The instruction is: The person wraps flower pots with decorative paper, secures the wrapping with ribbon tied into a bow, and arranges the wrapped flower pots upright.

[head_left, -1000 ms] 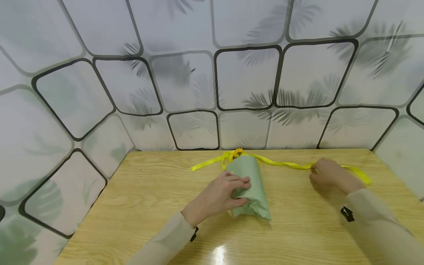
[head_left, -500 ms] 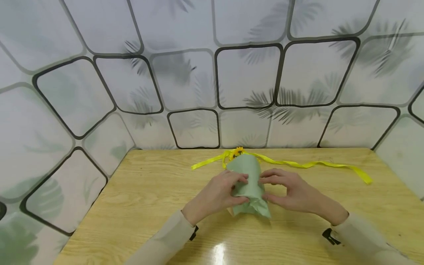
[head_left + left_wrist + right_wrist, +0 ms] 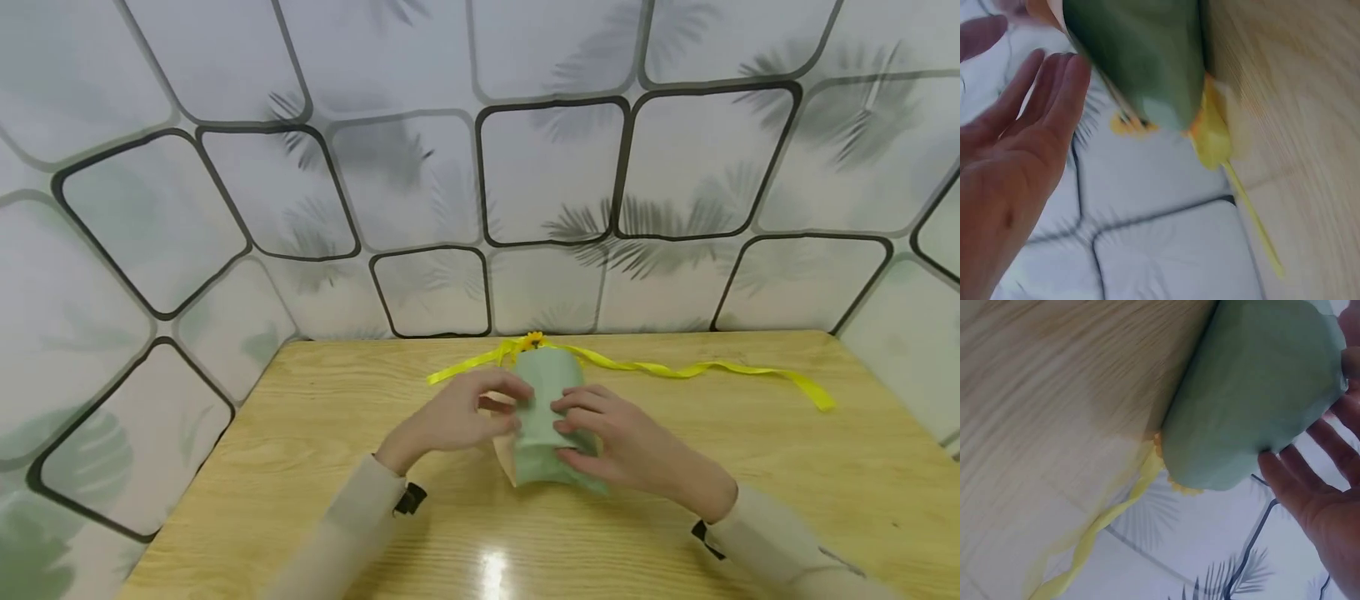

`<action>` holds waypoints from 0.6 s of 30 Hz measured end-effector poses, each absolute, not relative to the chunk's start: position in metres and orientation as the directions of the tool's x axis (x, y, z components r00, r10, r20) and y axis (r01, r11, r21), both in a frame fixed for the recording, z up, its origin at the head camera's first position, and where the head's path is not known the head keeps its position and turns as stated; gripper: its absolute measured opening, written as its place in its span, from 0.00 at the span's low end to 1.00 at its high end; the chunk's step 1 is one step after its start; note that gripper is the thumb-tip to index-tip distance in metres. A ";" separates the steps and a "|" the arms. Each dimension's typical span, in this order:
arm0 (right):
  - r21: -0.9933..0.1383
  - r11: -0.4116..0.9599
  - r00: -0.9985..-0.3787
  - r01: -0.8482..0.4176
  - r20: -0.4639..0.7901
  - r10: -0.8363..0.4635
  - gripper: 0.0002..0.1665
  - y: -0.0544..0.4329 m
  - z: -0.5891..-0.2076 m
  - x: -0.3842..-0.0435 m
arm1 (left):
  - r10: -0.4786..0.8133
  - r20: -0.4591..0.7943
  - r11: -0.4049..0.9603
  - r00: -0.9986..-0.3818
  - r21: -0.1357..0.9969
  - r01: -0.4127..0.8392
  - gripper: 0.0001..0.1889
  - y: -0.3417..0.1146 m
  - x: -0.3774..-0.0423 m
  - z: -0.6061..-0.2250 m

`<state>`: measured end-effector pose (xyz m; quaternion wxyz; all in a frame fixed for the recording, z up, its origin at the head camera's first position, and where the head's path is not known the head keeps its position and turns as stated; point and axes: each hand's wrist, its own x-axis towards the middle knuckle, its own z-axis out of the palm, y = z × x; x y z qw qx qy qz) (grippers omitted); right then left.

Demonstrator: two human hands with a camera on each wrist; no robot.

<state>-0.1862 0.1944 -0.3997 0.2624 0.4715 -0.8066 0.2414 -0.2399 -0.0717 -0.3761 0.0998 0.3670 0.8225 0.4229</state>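
A bundle rolled in pale green paper (image 3: 550,375) lies on the table, a small yellow flower (image 3: 534,338) peeking out at its far end. Peach-coloured paper (image 3: 505,454) shows along its left edge. My left hand (image 3: 450,417) is at this left side, fingertips right at the paper; the left wrist view has its fingers (image 3: 1063,103) fairly straight. From the right, my right hand (image 3: 637,442) holds the bundle, fingers bent over its top and thumb near the close end. Yellow ribbon (image 3: 675,370) stretches out behind the bundle to both sides.
The wooden table (image 3: 315,400) has its back edge against a patterned curtain-like backdrop (image 3: 555,175), which also closes off the left and right sides. The ribbon's long tail (image 3: 813,390) reaches toward the table's right side.
My right hand has left the ribbon's right part and come over to the paper bundle. My left hand has shifted left, from on top of the bundle to its left edge.
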 end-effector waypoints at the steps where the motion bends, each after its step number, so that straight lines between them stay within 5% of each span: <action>1: -0.137 0.437 -0.412 -0.889 0.656 -0.633 0.10 0.192 -0.399 -0.187 | 0.640 0.142 0.416 -0.755 0.762 0.496 0.17 -0.079 -0.250 -0.377; 5: -0.125 0.458 -0.418 -0.880 0.661 -0.623 0.16 0.186 -0.397 -0.188 | 0.436 0.090 0.702 -0.895 0.589 0.401 0.20 -0.110 -0.292 -0.390; 10: -0.142 0.477 -0.445 -0.868 0.651 -0.615 0.18 0.184 -0.397 -0.188 | 0.346 -0.035 0.872 -0.938 0.382 0.307 0.15 -0.137 -0.314 -0.415; 13: -0.154 0.490 -0.464 -0.858 0.643 -0.609 0.18 0.183 -0.398 -0.187 | 0.325 0.012 0.864 -0.946 0.402 0.302 0.07 -0.145 -0.316 -0.416; 18: -0.166 0.505 -0.483 -0.847 0.635 -0.603 0.18 0.182 -0.397 -0.185 | 0.147 0.273 0.761 -0.951 0.583 0.285 0.08 -0.157 -0.316 -0.388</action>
